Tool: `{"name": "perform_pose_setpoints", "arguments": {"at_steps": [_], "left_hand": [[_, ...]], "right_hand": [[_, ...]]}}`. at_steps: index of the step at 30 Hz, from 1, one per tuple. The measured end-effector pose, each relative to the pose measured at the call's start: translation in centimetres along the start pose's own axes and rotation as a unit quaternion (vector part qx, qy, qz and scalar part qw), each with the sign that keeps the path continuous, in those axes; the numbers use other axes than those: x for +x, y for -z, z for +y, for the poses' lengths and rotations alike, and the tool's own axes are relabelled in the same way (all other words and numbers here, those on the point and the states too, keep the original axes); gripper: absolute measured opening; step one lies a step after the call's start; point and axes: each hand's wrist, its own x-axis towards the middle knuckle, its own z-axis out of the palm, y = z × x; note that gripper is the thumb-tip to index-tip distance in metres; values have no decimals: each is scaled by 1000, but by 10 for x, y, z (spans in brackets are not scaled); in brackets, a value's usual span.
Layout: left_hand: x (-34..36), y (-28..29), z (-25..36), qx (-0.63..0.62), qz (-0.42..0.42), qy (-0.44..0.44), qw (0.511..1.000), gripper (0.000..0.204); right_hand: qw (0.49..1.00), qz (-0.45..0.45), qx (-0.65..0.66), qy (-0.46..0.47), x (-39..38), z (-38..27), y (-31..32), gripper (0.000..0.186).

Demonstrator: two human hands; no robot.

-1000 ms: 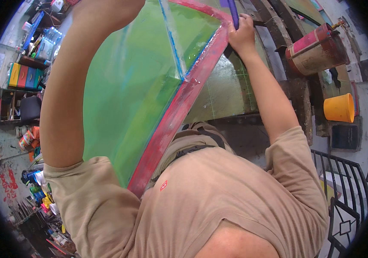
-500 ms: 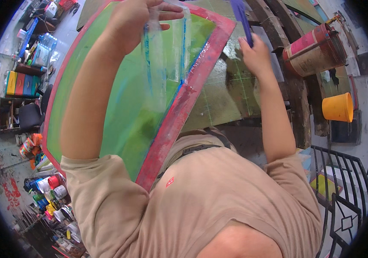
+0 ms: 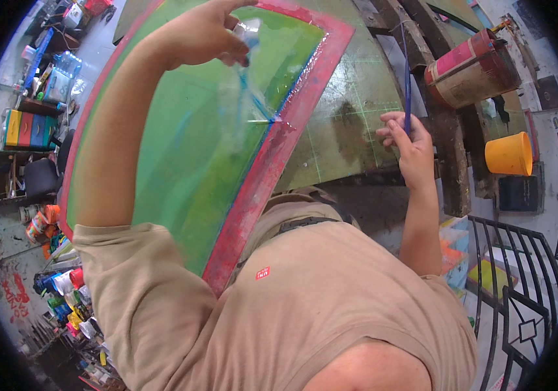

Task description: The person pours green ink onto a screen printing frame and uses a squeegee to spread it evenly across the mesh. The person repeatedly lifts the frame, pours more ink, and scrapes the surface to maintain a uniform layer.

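My left hand (image 3: 207, 40) is over the upper part of a large green screen panel (image 3: 174, 130) with a red-pink border (image 3: 308, 72), its fingers closed on a translucent, blue-streaked strip (image 3: 245, 88) that hangs down blurred to the glossy wet inner edge. My right hand (image 3: 406, 144) is to the right of the panel, holding a long, thin blue-purple tool (image 3: 407, 91) upright, some fingers loosely curled. Behind that hand lies an olive board (image 3: 311, 156) printed with a grid.
Dark beams (image 3: 451, 156) run along the right, with a stained red can (image 3: 468, 68) and a yellow bucket (image 3: 507, 154). A black metal grille (image 3: 528, 331) stands lower right. Paint containers (image 3: 64, 281) and a dark chair (image 3: 41, 179) crowd the left.
My left hand has come back into view and pulled the translucent strip loose from the panel's surface. My right hand has moved down and right with the tool, away from the border's corner.
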Motion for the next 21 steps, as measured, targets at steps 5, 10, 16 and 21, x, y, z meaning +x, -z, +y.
{"name": "perform_pose_setpoints", "arguments": {"at_steps": [5, 10, 16, 21], "left_hand": [[18, 52, -34, 196, 30, -143, 970, 21], [13, 33, -22, 464, 125, -105, 871, 27], [19, 8, -40, 360, 209, 60, 907, 35], [43, 0, -59, -294, -10, 59, 954, 36]], "right_hand": [[1000, 1, 19, 1, -5, 6, 4, 14], [999, -25, 38, 16, -9, 7, -5, 12], [998, -29, 56, 0, -24, 11, -6, 10], [998, -32, 53, 9, -30, 13, -7, 10]]}}
